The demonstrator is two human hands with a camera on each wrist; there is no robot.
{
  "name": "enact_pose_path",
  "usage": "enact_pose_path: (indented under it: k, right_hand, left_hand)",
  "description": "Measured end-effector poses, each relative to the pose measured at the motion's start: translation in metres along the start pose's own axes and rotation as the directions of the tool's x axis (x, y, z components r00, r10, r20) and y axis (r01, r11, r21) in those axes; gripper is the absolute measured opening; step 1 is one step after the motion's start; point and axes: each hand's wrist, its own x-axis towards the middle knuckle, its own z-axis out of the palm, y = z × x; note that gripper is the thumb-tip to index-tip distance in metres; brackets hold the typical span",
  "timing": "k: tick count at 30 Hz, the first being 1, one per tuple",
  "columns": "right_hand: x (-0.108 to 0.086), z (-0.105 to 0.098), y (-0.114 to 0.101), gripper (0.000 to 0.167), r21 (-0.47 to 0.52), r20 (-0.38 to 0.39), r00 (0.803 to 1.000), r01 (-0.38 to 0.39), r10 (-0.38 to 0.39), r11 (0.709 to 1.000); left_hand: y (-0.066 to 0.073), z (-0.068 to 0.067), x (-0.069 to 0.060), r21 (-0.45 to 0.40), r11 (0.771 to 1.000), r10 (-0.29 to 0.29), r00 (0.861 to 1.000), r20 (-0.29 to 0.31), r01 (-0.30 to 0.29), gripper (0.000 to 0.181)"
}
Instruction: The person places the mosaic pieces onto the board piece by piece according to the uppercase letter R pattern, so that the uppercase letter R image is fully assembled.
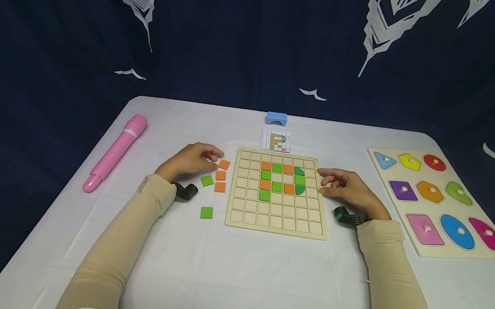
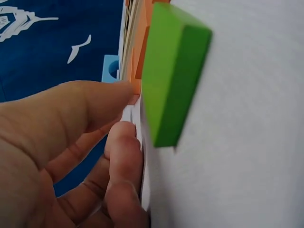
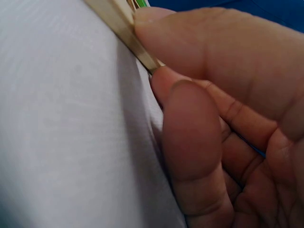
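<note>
My left hand (image 1: 192, 160) is at the uppermost of several loose orange tiles (image 1: 224, 164), fingers loosely bent. In the left wrist view the thumb tip (image 2: 124, 91) overlaps an orange tile's edge; whether it touches is unclear. A green tile (image 2: 166, 76) looms close there. My right hand (image 1: 345, 185) rests beside the wooden grid board (image 1: 277, 208), with its thumb (image 3: 152, 23) and a fingertip against the board's right edge. On the board, orange, green and rounded dark-green tiles (image 1: 300, 190) form a P-like figure. Two green tiles (image 1: 206, 213) lie left of the board.
Behind the board lie a pattern card (image 1: 276, 140) and a blue arch block (image 1: 276, 118). A pink microphone-shaped object (image 1: 115, 154) lies at far left. To the right sits a shape puzzle board (image 1: 413, 206) with knobbed pieces. A dark patterned cloth (image 1: 256, 43) hangs behind the white table.
</note>
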Motion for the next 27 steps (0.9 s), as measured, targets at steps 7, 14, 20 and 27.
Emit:
enact_pose_path:
  k: [7,14,20,27]
  right_hand:
    - [0.001,-0.002,-0.001,0.06,-0.007,-0.005,1.0,0.005,-0.005,1.0]
    - [0.001,-0.004,-0.003,0.061,-0.006,-0.005,1.0,-0.012,0.012,1.0]
    - [0.0,-0.001,-0.001,0.06,0.002,-0.004,1.0,-0.012,0.012,1.0]
    - [0.001,0.0,-0.001,0.063,-0.006,0.002,1.0,-0.018,0.018,1.0]
  left_hand:
    - [0.006,0.001,0.002,0.057,0.998,-0.019,1.0,-0.009,0.02,0.038]
    - [0.008,0.004,0.003,0.073,0.997,-0.022,0.999,-0.026,0.024,0.033]
    - [0.006,0.005,0.001,0.055,0.998,0.005,0.999,-0.05,-0.002,0.032]
    - [0.012,0.005,-0.001,0.051,0.998,0.036,0.996,-0.078,-0.033,0.03]
